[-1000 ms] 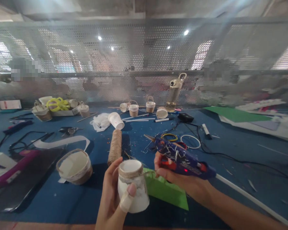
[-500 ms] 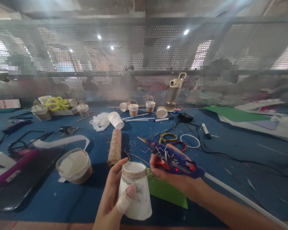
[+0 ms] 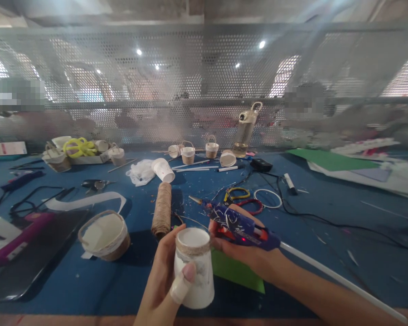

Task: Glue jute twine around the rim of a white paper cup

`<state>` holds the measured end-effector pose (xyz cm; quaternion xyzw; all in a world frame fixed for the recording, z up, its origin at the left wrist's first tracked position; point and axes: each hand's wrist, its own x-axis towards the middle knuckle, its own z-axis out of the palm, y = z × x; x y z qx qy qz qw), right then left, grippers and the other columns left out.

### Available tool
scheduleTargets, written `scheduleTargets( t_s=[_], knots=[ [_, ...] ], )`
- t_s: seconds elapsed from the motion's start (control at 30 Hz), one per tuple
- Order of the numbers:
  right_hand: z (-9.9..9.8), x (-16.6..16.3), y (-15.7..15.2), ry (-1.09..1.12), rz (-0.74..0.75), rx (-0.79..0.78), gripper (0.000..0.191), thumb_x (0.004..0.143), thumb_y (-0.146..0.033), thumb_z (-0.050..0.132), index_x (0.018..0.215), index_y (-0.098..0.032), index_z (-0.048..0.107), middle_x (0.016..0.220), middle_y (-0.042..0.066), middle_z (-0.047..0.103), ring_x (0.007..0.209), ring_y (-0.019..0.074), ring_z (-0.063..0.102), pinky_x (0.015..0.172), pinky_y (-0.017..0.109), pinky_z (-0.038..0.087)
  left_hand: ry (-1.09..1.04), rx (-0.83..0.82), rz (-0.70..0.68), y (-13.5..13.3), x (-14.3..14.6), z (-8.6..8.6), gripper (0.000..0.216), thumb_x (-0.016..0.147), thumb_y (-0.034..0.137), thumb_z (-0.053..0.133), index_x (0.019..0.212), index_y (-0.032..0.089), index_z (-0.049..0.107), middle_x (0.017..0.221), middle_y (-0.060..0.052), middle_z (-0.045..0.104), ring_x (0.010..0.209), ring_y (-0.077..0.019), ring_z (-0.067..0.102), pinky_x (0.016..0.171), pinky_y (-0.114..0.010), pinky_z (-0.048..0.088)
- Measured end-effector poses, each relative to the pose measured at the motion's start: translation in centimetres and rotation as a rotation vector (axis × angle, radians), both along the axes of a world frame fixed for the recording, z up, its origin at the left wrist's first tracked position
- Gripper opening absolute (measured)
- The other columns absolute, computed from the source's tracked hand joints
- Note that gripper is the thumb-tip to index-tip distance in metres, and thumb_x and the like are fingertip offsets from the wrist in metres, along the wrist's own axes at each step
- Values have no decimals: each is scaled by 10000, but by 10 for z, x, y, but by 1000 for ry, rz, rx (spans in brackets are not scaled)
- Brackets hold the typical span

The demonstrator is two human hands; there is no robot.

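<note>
My left hand (image 3: 172, 267) is closed around a white paper cup (image 3: 200, 290), held upside down with twine (image 3: 193, 247) wound near its upper end. A bandage covers part of the left thumb. In my right hand (image 3: 231, 244) is a blue hot glue gun (image 3: 241, 226) with a small red light lit. Its nozzle points left, above and apart from the cup, and a long white glue stick (image 3: 326, 267) runs out of its back. Strands of dried glue cling to its body. Behind the cup stands a spool of twine (image 3: 162, 208); a green paper sheet (image 3: 238, 271) lies beneath the right hand.
A larger twine-wrapped container (image 3: 105, 235) sits at left beside a dark glossy board (image 3: 44, 262). Several small baskets (image 3: 188, 156) and a water bottle (image 3: 245, 131) line the back. A black cable (image 3: 326, 222) crosses the right side near colored rings (image 3: 238, 194).
The glue gun and my right hand have shifted slightly left. The cup has moved a little up and tilts less, still in my left hand.
</note>
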<state>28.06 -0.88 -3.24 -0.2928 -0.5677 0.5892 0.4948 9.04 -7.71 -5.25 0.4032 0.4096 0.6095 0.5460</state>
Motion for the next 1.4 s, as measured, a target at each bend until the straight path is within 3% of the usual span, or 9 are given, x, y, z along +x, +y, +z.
scheduleTargets(
  t_s=[0.17,0.33,0.47,0.67,0.8,0.97,1.13,1.4],
  knots=[
    [2,-1,-3,-17,-24,29,340,689,-100,950,913,-249,741,881,-43,741,795,119,682,740,222,566,83,1,-5,-2,5,-1,675,827,526,861,1428,330,623,1346,-61,777,1203,-285,733,1044,-322,531],
    [-3,1,-5,-63,-31,88,275,794,-201,911,975,-265,715,912,-23,722,828,141,670,766,263,565,48,-5,23,-4,6,3,665,829,471,876,1426,299,638,1322,-72,794,1193,-256,749,1026,-263,536],
    [-5,2,-2,-80,-27,124,244,815,-214,897,958,-252,703,940,-9,705,834,149,660,766,277,549,0,-19,85,-3,3,3,704,799,520,889,1420,293,647,1288,-64,800,1133,-236,758,968,-237,551],
    [1,5,-1,-135,-63,200,227,814,-260,895,841,-223,672,985,18,666,839,167,637,720,292,516,-150,-68,104,2,-5,3,644,731,516,919,1282,244,728,1117,-104,825,1022,-333,774,862,-376,603],
    [2,9,0,-152,-62,222,249,866,-322,851,824,-231,624,926,11,644,779,169,626,669,299,506,-288,-45,80,3,-5,8,547,720,435,947,1206,247,780,1025,-87,845,871,-280,801,775,-338,624],
    [6,16,0,-266,-86,315,246,942,-357,761,819,-236,585,817,-5,614,728,176,606,673,315,478,-311,-49,118,2,-4,10,532,705,439,960,1177,252,803,1045,-84,851,830,-258,803,682,-299,624],
    [15,19,-1,-324,-36,494,272,917,-275,732,739,-230,533,867,17,622,783,188,607,700,317,482,-307,-88,141,2,-5,9,551,675,441,971,1163,252,798,1064,-68,841,867,-254,790,768,-314,620],
    [6,25,-1,-389,32,524,271,855,-255,726,740,-241,482,921,48,673,859,233,657,732,348,510,-272,-50,177,2,-4,9,568,691,476,957,1186,254,787,1092,-65,836,896,-271,788,807,-333,605]
  ],
)
